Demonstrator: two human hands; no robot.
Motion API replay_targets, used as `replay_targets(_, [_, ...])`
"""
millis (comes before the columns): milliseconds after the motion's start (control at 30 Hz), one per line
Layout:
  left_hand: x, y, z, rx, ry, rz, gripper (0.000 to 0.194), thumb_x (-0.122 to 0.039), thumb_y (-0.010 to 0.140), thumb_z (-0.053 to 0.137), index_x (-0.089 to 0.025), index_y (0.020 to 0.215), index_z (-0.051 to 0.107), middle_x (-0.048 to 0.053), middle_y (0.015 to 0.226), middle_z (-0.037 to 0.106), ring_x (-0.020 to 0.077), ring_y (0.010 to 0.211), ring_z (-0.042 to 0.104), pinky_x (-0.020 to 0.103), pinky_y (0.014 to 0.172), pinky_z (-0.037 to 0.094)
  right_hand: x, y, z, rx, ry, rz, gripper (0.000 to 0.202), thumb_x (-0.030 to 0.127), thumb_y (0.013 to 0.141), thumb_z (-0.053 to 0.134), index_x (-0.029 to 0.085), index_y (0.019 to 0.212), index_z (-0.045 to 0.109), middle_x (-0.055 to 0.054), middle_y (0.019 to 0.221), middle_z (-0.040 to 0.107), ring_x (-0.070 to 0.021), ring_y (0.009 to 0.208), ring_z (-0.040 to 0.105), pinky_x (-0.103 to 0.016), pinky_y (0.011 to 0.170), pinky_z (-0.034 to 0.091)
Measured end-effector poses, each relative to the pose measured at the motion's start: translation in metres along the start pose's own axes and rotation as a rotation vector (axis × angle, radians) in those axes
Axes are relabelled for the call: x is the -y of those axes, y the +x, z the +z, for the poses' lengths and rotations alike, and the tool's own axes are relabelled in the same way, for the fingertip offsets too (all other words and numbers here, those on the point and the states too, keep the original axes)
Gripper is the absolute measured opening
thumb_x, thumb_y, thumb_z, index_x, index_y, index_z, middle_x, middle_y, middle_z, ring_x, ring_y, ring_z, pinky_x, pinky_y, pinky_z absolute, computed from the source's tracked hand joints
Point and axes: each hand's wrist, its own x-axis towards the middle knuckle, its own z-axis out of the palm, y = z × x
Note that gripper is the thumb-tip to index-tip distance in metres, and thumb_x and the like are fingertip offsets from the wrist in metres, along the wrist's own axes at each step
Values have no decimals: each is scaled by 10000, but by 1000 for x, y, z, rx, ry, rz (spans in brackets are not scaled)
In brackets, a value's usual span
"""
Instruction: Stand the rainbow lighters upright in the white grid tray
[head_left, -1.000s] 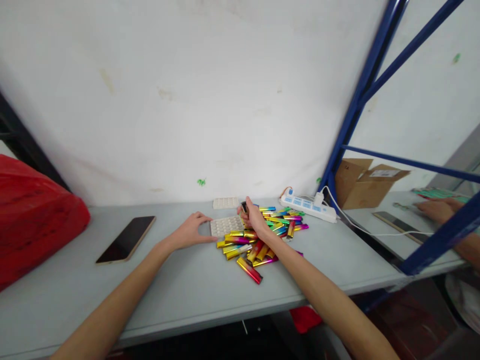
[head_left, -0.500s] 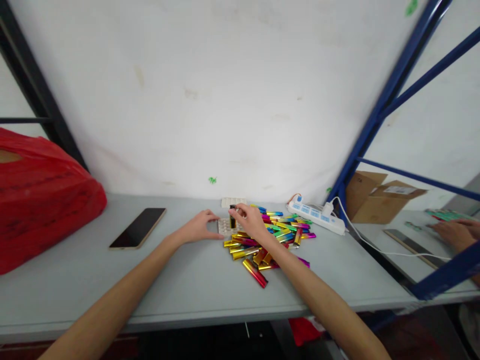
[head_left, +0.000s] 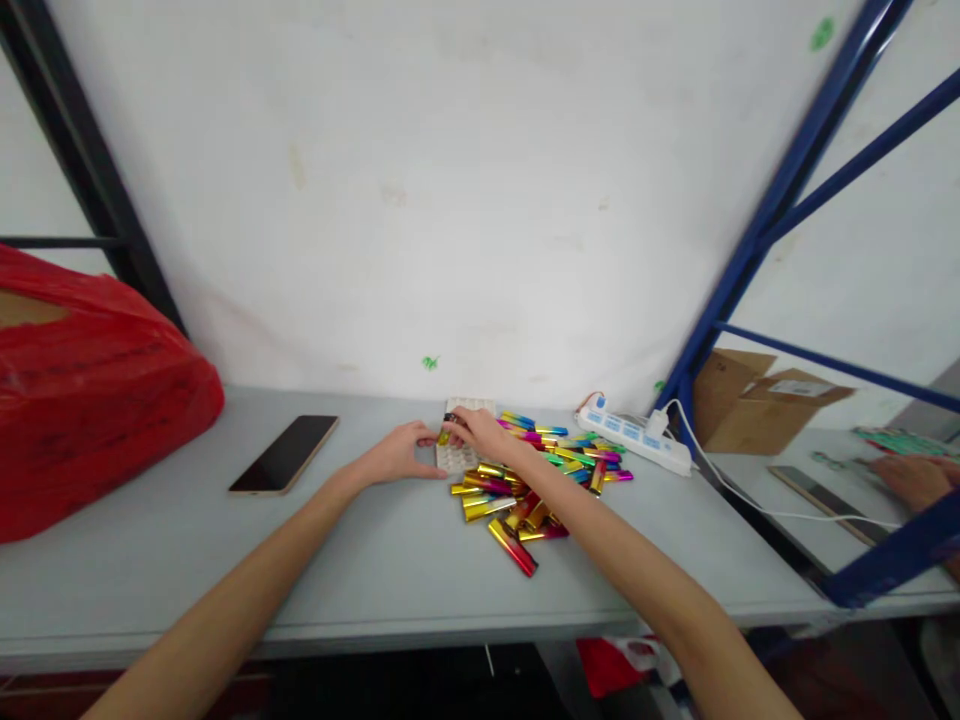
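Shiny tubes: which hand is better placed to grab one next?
Probably the right hand: though holding a tube, it is nearer the pile; the left hand is left of the near tray.

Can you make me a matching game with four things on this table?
1. Big red plastic bag
2. Black-screened phone
3. Long white power strip
4. Shiny, many-coloured metallic tubes

A. Has a white plug in it
B. Jumbled in a heap
C. At the picture's left edge
D. Flat, between the bag and the left hand

Pairs: 1-C, 2-D, 3-A, 4-B
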Motion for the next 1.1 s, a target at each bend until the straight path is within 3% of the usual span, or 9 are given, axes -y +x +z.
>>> replay_targets(267, [-4,-2,1,-22,-57,-38,634,-665,596,768,-179,997,703,68,963,675,251,886,626,342,815,498,-3,16,-2,-33,-246,-53,322,442,952,593,139,911,690,-55,801,696,-160,750,614,-253,726,415])
replay_targets(367, [-8,-3,-2,-11,-42,-34,612,-643,620,755,-167,999,693,72,961,666,254,890,621,335,813,487,-12,11,-19,-32,-252,-15,354,459,925,627,142,1058,710,-49,794,709,-163,741,627,-255,733,426])
replay_targets(467, [-11,-3,-3,1,-11,0,599,-651,651,731,-167,1001,691,72,963,650,254,902,610,329,820,474,-30,-6,-45,-145,-343,133,303,359,986,547,144,1153,680,-79,902,735,-162,846,653,-261,825,437])
replay_targets(567, [-9,-2,-3,21,9,47,614,-677,672,706,-173,1022,698,61,950,636,251,906,600,325,831,461,-55,-27,-65,-79,-508,330,254,226,964,547,120,1141,695,-151,1110,716,-202,1051,638,-277,937,417])
replay_targets(667, [-6,-1,-2,33,20,57,643,-691,670,700,-166,1042,695,61,955,632,243,899,591,316,829,455,-75,-44,-72,-20,-522,403,238,220,931,590,74,1064,723,-215,1116,706,-256,1068,642,-313,948,426])
replay_targets(900, [-8,-2,-3,31,55,45,637,-711,672,689,-164,997,685,64,953,636,240,896,590,309,820,454,-87,-51,-78,48,-427,432,289,284,871,691,148,1126,703,-119,1122,732,-213,999,674,-272,879,482])
replay_targets(1100, [-11,-4,-5,26,33,33,604,-691,666,705,-163,959,678,67,937,640,240,875,593,312,794,467,-90,-49,-90,95,-337,458,306,289,782,762,178,1066,757,-81,1038,765,-212,908,709,-257,790,520])
